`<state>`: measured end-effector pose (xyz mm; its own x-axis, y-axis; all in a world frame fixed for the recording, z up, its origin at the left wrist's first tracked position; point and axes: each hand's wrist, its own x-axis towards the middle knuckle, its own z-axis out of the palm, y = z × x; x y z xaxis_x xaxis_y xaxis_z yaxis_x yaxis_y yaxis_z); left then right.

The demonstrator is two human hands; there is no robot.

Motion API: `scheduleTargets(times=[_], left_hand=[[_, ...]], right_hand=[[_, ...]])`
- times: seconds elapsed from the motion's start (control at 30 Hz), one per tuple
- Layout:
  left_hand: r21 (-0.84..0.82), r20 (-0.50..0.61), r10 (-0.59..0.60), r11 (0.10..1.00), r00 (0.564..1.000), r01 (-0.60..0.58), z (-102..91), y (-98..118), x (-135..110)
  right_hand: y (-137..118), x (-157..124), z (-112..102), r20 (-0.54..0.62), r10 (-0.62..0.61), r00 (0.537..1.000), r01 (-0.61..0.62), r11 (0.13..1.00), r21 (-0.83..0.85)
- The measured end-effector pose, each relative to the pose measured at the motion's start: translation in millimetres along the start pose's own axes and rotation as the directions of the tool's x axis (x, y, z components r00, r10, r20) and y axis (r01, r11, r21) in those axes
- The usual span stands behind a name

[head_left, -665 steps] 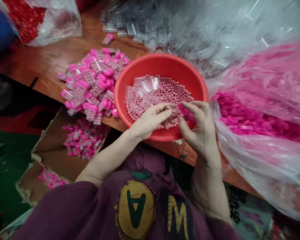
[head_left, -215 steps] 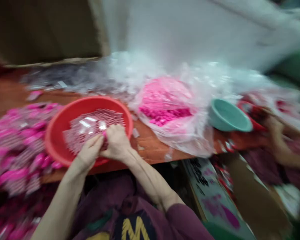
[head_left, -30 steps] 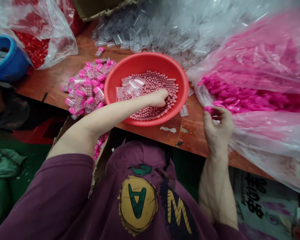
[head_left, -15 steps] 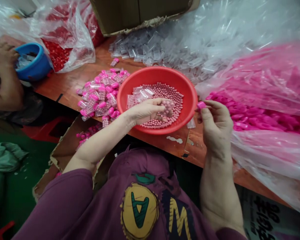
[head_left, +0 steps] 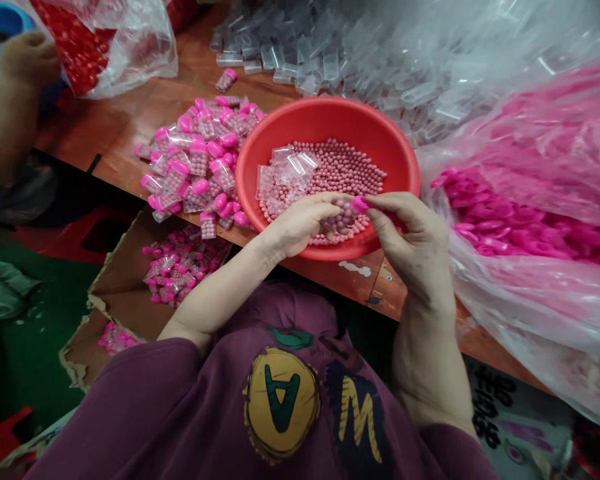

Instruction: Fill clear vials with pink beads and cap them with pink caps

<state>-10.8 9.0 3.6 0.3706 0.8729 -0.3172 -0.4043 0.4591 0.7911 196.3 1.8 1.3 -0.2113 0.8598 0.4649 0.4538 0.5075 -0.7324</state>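
Observation:
Over the near side of a red bowl [head_left: 325, 112], my left hand [head_left: 303, 223] is closed on a small clear bottle filled with pink beads [head_left: 341, 217]. Pinched in my right hand [head_left: 413, 233] is a bright pink cap [head_left: 361, 204], held at the mouth of the bottle. Whether the cap is seated on it I cannot tell. Loose pink beads [head_left: 353, 167] cover the bowl's bottom, and several clear empty bottles [head_left: 290, 167] lie among them on the left.
Capped bottles [head_left: 197, 160] are heaped left of the bowl; more fill a cardboard box [head_left: 125, 287] below the table edge. Clear bottles [head_left: 330, 63] spread behind. A plastic bag of pink caps [head_left: 525, 220] lies right. Another person's hand [head_left: 30, 60] is at the far left.
My right hand has moved left from beside the bowl, bringing the pink cap up to the bottle in my left hand. The camera view has tipped down and closer.

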Motion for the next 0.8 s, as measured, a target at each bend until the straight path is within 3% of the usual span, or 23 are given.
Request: scheduleTargets(times=[0.1,0.3,0.5,0.63,0.73,0.8], left_hand=[[0.039,-0.039,0.004,0.999,0.999,-0.002,5.4,2.4,-1.4],[0.069,-0.193,-0.057,0.995,0.979,0.071,16.7,6.2,-4.4],[0.121,-0.199,-0.091,0.986,0.976,0.117,15.7,4.8,-2.8],[0.131,-0.184,-0.078,0.986,0.980,0.103,8.7,2.3,3.0],[0.048,-0.132,-0.045,0.997,0.990,0.052,4.2,0.5,5.8],[-0.011,-0.090,-0.015,1.000,0.996,0.014,2.7,-0.6,5.7]], right_hand=[[6.8,3.7,-5.5,0.072,-0.011,0.997,0.007,0.998,0.062],[14.5,10.2,-14.7,0.212,0.078,0.974,-0.118,0.976,0.182],[22.2,13.3,-28.9,0.288,0.051,0.956,-0.075,0.995,0.071],[22.0,13.6,-24.7,0.139,0.017,0.990,-0.002,0.995,-0.103],[13.4,10.7,-6.6,-0.064,0.053,0.997,-0.056,0.997,-0.052],[6.2,8.3,8.4,-0.138,0.089,0.986,-0.088,0.996,0.010]])
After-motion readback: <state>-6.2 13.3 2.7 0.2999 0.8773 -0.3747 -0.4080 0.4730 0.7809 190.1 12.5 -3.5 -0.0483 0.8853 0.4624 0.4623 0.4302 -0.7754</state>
